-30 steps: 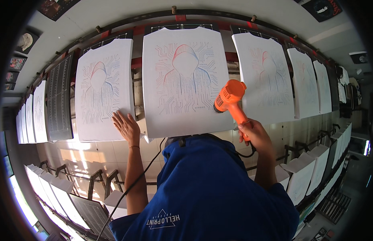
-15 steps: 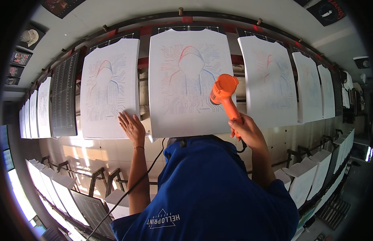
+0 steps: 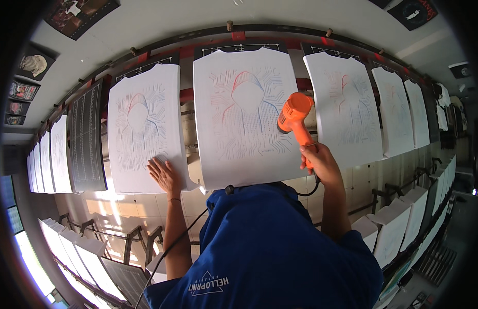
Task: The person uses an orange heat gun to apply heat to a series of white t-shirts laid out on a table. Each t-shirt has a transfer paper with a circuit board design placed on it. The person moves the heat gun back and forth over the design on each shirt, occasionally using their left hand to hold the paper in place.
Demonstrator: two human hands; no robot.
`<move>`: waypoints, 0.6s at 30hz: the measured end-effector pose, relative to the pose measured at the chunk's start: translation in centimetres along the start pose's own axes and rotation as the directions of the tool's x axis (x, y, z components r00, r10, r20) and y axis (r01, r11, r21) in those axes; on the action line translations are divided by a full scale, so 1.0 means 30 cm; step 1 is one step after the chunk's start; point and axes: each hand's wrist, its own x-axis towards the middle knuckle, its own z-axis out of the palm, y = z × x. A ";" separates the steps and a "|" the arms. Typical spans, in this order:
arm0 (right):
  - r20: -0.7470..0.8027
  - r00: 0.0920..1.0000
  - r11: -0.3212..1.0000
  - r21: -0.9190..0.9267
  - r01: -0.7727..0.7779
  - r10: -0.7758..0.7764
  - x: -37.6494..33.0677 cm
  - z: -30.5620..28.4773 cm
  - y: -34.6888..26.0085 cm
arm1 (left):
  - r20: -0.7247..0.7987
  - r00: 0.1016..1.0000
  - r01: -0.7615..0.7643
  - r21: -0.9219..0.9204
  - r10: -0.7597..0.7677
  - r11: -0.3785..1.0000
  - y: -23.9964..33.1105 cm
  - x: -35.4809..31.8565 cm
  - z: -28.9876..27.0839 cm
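My right hand (image 3: 320, 162) is wrapped round the handle of an orange heat gun (image 3: 295, 116). Its nozzle points left, over the right part of the middle white T-shirt (image 3: 218, 165). That shirt is stretched on a dark board and bears a red and blue print of a hooded figure amid circuit lines. My left hand (image 3: 165, 176) lies flat with fingers spread on the lower right part of the left white T-shirt (image 3: 127, 177), below the same print. To the right of the heat gun is another printed white T-shirt (image 3: 347, 144).
A bare dark board (image 3: 86, 136) with a marked grid stands left of the shirts. A dark rail (image 3: 280, 28) curves behind the row. Behind me, a second rack holds more white shirts (image 3: 393, 216). A black cable (image 3: 172, 244) runs past my left forearm.
The view has shifted, so the shirts sit lower in the picture. My left hand has moved slightly left on the left shirt. The heat gun has moved up a little relative to the middle shirt.
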 end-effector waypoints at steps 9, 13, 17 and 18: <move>-0.024 1.000 0.998 0.056 0.000 0.002 0.070 0.059 -0.037 | 0.013 0.996 0.083 0.013 -0.083 0.997 -0.113 0.258 0.006; -0.034 0.999 0.998 0.055 0.014 -0.012 0.096 0.076 -0.055 | 0.026 0.998 0.058 0.008 -0.059 0.998 -0.110 0.370 0.023; -0.090 0.995 0.998 0.026 0.055 -0.052 0.136 0.119 -0.067 | 0.027 0.999 -0.027 0.005 0.027 1.000 -0.077 0.482 0.042; -0.092 0.994 0.998 0.030 0.061 -0.058 0.143 0.125 -0.079 | 0.030 0.999 -0.043 -0.002 0.043 0.999 -0.054 0.507 0.044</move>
